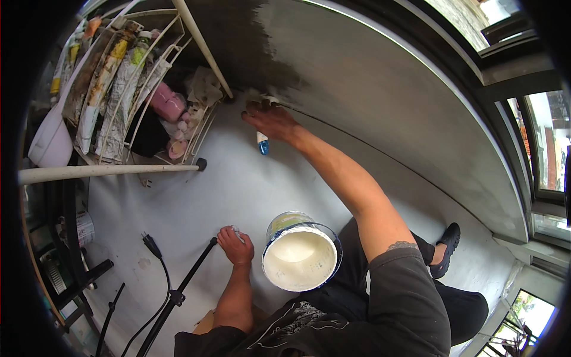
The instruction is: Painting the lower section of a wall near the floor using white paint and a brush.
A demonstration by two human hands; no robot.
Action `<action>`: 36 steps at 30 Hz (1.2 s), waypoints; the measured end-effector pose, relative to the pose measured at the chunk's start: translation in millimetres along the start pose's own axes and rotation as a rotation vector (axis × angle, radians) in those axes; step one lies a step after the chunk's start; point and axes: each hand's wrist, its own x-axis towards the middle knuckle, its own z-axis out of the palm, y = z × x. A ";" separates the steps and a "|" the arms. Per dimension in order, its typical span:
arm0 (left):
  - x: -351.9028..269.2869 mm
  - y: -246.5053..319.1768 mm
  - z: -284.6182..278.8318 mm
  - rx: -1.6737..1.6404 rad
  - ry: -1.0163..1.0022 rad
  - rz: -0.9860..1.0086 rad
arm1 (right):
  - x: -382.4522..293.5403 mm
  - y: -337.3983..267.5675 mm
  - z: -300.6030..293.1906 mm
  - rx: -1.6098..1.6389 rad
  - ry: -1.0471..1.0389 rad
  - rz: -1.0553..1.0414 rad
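Observation:
My right hand (273, 119) reaches out to the foot of the wall and grips a paintbrush (263, 146). The brush's blue handle end sticks out below my palm, and my fingers mostly hide its head at the wall's base. My left hand (235, 245) is low over the floor beside the tip of a black tripod-like leg. Something small and whitish shows at its fingers; whether it is held is unclear. Between my left arm and my legs a paint bucket (299, 259) with a blue rim and wire handle holds white paint.
The wall (366, 80) has a dark patch (241, 49) beside a lighter grey area. A white wire rack (163, 168) with tubes and pink items stands at upper left. On the floor (200, 196) lie a black power plug (151, 244) and its cord, near a black pole (178, 298).

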 end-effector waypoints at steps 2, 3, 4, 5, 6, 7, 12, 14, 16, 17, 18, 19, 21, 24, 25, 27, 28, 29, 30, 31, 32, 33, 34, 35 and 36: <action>1.2 -0.7 1.8 -0.004 -0.004 0.004 | 0.3 -2.6 0.4 0.017 0.100 -0.016; 1.0 -0.6 2.2 -0.013 -0.006 0.002 | -2.6 -2.2 1.2 -0.012 0.108 -0.018; 0.5 -0.1 2.5 -0.014 -0.010 0.009 | -6.9 -1.1 0.9 -0.045 0.115 -0.019; 0.2 1.2 3.3 -0.011 -0.018 0.004 | -14.8 1.5 -1.1 -0.050 0.112 -0.011; -0.1 0.2 2.4 -0.005 -0.023 -0.005 | -23.1 2.8 -2.8 -0.060 -0.029 0.071; -0.5 0.3 2.6 -0.006 -0.025 0.001 | -33.4 5.7 -5.8 -0.072 -0.172 0.153; 0.2 -4.2 0.8 0.012 0.004 0.008 | -98.2 13.4 -38.1 -0.134 -0.211 0.199; 0.8 -4.4 2.5 0.008 0.007 0.010 | -128.4 17.5 -52.0 -0.154 -0.205 0.218; 2.2 -3.1 5.5 0.020 0.006 0.007 | -162.7 21.8 -63.6 -0.216 -0.212 0.301; 1.1 -2.9 6.1 0.017 0.008 0.006 | -178.9 22.0 -71.0 -0.219 -0.212 0.299; 1.8 -0.7 4.9 0.011 0.003 -0.002 | -194.1 21.8 -80.3 -0.273 -0.261 0.333; 2.8 -1.5 2.3 0.011 0.001 -0.014 | -204.5 19.4 -87.7 -0.322 -0.305 0.365; 1.8 -4.9 1.4 0.030 0.030 -0.008 | -218.3 15.5 -105.8 -0.307 -0.354 0.402; 2.1 -2.6 0.2 0.029 0.046 -0.001 | -211.2 8.2 -118.0 -0.297 -0.352 0.404; 1.6 -2.6 -1.3 0.023 0.032 -0.006 | -205.8 6.4 -118.6 -0.285 -0.298 0.367; 0.4 -1.2 -2.1 0.023 0.033 -0.012 | -181.6 7.3 -108.7 -0.270 -0.224 0.299; 0.9 0.3 -0.7 0.022 0.026 -0.012 | -166.4 9.0 -102.8 -0.254 -0.156 0.240; 1.2 2.6 1.2 0.018 0.030 -0.008 | -150.8 12.1 -97.1 -0.260 -0.153 0.241; 0.4 3.2 3.0 0.014 0.028 -0.007 | -132.8 13.7 -90.0 -0.296 -0.077 0.160; 0.3 5.3 4.2 0.008 0.024 -0.005 | -116.0 14.9 -85.4 -0.332 -0.003 0.079; 1.0 8.4 6.7 -0.004 0.017 -0.006 | -101.6 16.5 -82.2 -0.336 -0.005 0.082; 1.9 10.2 8.3 -0.005 0.016 -0.006 | -86.9 16.7 -79.6 -0.317 -0.011 0.083; 1.1 8.0 6.6 -0.008 0.015 -0.005 | -69.9 10.0 -79.0 -0.288 -0.014 0.078; 1.1 5.5 5.4 -0.014 0.013 -0.004 | -57.2 2.6 -80.3 -0.279 -0.012 0.074; -0.1 -1.3 -0.8 0.003 0.014 -0.020 | -39.8 -11.6 -85.5 -0.112 -0.038 0.142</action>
